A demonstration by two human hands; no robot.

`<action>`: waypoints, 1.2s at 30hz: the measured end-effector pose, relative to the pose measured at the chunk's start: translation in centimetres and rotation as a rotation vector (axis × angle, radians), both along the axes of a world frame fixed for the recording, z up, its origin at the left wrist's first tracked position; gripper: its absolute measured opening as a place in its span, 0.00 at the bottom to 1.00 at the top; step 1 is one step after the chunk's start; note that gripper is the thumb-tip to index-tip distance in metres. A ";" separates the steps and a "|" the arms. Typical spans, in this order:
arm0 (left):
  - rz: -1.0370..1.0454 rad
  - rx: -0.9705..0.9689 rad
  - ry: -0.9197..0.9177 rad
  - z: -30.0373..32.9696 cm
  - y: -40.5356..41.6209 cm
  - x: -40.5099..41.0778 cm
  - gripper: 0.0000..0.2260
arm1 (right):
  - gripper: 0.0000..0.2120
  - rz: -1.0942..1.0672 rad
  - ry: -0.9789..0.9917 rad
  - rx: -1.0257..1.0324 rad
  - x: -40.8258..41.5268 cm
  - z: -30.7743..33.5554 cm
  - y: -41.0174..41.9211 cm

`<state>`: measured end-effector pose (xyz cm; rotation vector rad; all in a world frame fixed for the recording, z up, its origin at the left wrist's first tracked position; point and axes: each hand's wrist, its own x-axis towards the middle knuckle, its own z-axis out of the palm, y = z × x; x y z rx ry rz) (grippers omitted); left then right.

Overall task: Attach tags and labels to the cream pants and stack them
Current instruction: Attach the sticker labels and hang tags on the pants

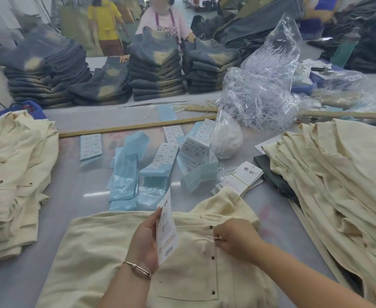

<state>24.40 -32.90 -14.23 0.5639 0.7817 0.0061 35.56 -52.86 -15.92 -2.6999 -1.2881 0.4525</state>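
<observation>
On cream pants [107, 247], upright tag [167, 227], left hand [143, 243] holding

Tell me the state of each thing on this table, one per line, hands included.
Left hand: holds the hang tag upright.
Right hand: pinches the tag string at the button placket.
Hang tag: off the table, string not yet secured.
Pants: flat in front, being tagged.
Left stack: folded, neatly piled.
Right pile: loose, untidy.
Label sheets: scattered, some backings peeled.
Spare tags: bundled, lying flat.
Plastic bag: open, crumpled.
</observation>
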 end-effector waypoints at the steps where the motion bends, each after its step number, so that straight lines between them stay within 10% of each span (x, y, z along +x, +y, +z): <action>1: 0.008 0.000 -0.007 -0.2 0.1 -0.1 0.10 | 0.11 0.000 0.054 0.008 0.7 0.4 0.1; 10: 0.053 -0.066 0.018 -1.6 0.3 -1.2 0.11 | 0.06 0.183 0.147 -0.090 3.1 0.5 -0.5; 16: 0.103 -0.122 0.009 -2.2 0.2 -1.4 0.08 | 0.10 -0.226 0.593 0.503 9.1 4.6 -0.6; 31: 0.056 -0.177 -0.149 1.9 -1.3 -0.4 0.08 | 0.04 -0.476 0.369 0.706 16.3 9.5 0.8; 36: -0.110 -0.191 -0.125 3.8 -2.8 -0.4 0.11 | 0.09 -0.498 0.862 0.900 11.2 10.4 -0.3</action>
